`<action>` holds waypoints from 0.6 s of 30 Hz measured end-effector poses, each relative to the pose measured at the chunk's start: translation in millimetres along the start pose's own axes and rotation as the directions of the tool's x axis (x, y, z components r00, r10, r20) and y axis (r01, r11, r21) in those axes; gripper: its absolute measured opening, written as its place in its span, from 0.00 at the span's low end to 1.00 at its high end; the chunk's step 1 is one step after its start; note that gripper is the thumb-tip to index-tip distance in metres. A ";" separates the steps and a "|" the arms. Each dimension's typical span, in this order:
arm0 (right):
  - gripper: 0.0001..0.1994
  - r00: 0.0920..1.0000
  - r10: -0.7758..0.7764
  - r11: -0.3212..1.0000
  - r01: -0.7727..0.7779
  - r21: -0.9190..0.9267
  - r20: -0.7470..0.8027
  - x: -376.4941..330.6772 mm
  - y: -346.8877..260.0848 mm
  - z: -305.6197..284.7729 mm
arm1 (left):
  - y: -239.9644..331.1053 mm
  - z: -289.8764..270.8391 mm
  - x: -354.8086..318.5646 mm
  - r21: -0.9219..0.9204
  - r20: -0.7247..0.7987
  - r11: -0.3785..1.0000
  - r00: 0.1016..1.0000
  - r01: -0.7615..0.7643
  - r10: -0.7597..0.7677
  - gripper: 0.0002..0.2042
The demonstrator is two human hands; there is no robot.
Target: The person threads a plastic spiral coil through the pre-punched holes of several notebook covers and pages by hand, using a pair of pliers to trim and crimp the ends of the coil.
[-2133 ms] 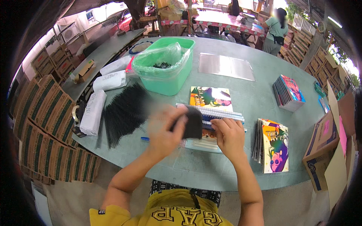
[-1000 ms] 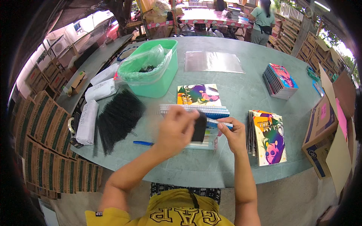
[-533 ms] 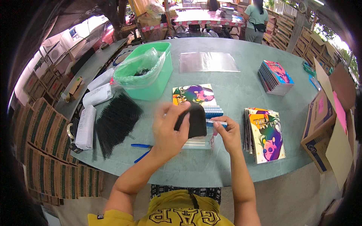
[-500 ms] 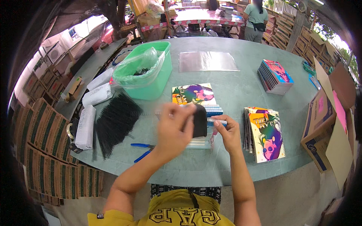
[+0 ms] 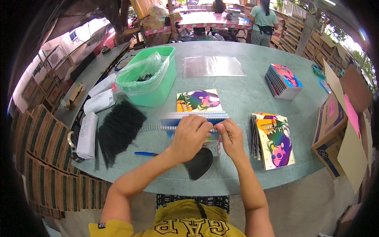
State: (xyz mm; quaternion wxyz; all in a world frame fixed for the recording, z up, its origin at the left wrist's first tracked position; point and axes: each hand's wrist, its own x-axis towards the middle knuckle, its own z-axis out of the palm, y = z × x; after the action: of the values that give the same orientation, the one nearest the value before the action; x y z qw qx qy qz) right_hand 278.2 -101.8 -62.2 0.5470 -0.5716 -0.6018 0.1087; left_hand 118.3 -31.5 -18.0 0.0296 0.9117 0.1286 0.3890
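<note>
Near the middle of the table, my left hand [image 5: 193, 134] is closed with fingertips pinched at the spine of a notebook [image 5: 169, 121] with blue page edges. A thin wire coil [image 5: 152, 128] runs out leftward from beneath its fingers along that spine. My right hand [image 5: 230, 138] pinches the notebook's right end between thumb and fingers. Behind it lies a colourful notebook cover [image 5: 199, 100]. A black curved flat piece [image 5: 199, 164] rests in front of my hands, partly under my left wrist. Blue-handled pliers [image 5: 145, 153] are partly hidden by my left forearm.
Many loose black coils [image 5: 120, 130] and white wrapped rolls [image 5: 87, 134] lie left, beside a green bin [image 5: 160, 93] lined with plastic. Finished notebooks [image 5: 275, 142] and another stack [image 5: 283, 81] stand right, near an open carton [image 5: 331, 122]. A clear plastic sheet [image 5: 213, 66] lies behind.
My left hand has come across to the notebook's spine beside my right hand. The black curved piece has moved from beside my left hand down toward the table's near edge.
</note>
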 end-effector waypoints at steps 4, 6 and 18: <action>0.08 0.997 -0.067 0.997 0.068 -0.044 0.032 7.0 -12.7 -6.6 | -13.8 -5.6 -1.8 0.060 0.217 0.998 0.976 0.022 -0.034 0.10; 0.09 0.993 -0.115 0.993 0.115 -0.042 -0.010 3.1 -13.0 -5.6 | -8.1 -7.5 6.2 0.103 0.100 0.994 0.994 -0.044 0.034 0.08; 0.09 0.989 -0.116 0.993 0.118 0.017 -0.095 -3.3 -9.6 4.4 | -15.4 -4.4 12.3 -0.003 0.265 0.999 0.963 0.053 -0.050 0.09</action>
State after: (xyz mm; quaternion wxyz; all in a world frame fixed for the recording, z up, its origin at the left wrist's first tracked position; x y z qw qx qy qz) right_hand 268.5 -105.4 -58.4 0.5866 -0.5336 -0.6066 0.0563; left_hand 120.0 -13.7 -8.7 0.0614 0.9517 0.1452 0.2634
